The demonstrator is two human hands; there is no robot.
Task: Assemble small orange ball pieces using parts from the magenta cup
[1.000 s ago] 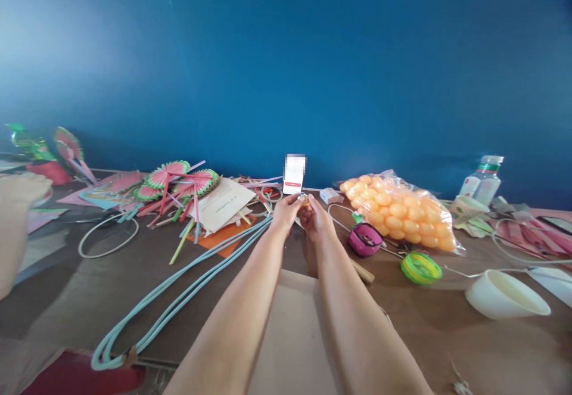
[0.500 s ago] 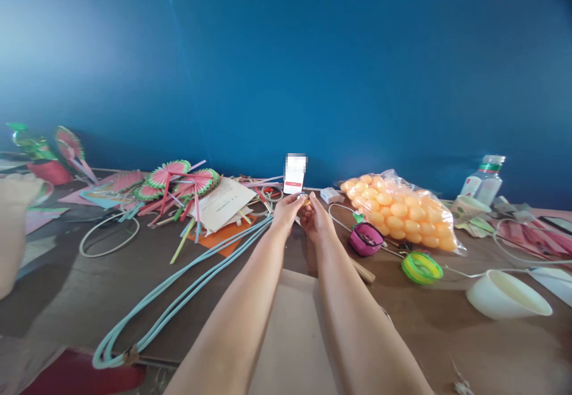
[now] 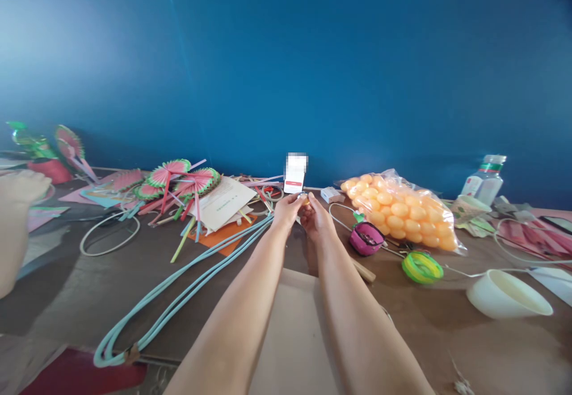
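Both my hands meet over the table in the middle of the view, fingers pinched together. My left hand [image 3: 286, 209] and my right hand [image 3: 315, 217] close on a small shiny orange-gold piece [image 3: 305, 201] between the fingertips. It is too small and too covered to name. Just beyond my fingers a phone [image 3: 294, 182] with a lit white screen leans upright at the wall. A small white box [image 3: 331, 195] lies right of my right hand. Light-blue tubing [image 3: 196, 276] runs from beside my left hand toward the front left.
Paper watermelon fans [image 3: 167, 174] and a white booklet [image 3: 226, 203] crowd the left. Rightward are a bag of orange plastic eggs [image 3: 402, 210], a purple pouch [image 3: 366, 239], a green-yellow coil [image 3: 422, 267], a white bowl [image 3: 504, 296] and a bottle [image 3: 485, 180]. Another person's hand [image 3: 22, 195] is far left.
My hands keep the same place and pinch. At the far left, the other person's hand has shifted slightly to the right.
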